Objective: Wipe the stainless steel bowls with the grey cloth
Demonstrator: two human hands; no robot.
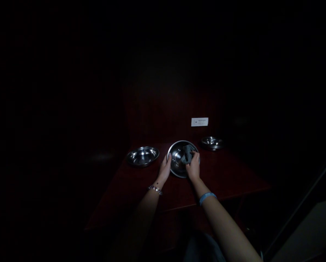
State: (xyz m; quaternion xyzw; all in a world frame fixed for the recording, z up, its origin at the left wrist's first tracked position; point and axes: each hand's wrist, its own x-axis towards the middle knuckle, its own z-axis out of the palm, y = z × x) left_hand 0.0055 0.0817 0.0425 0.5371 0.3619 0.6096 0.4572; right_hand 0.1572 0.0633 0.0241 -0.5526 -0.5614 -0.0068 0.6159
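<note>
A round steel bowl (176,169) is tilted so that its shiny inside faces me. My left hand (165,170) grips its left rim, thumb on the inner side and the other fingers hidden behind. In my right hand (194,165) a grey cloth (187,154) is bunched up and pressed against the inner right side of the bowl. The fingers of that hand are closed on the cloth.
On the dark red table (217,178) a wide steel bowl (143,156) rests to the left. Further back at the right sit steel bowls (212,142), seemingly stacked. A white socket panel (199,122) is on the back wall. Most surroundings are dark.
</note>
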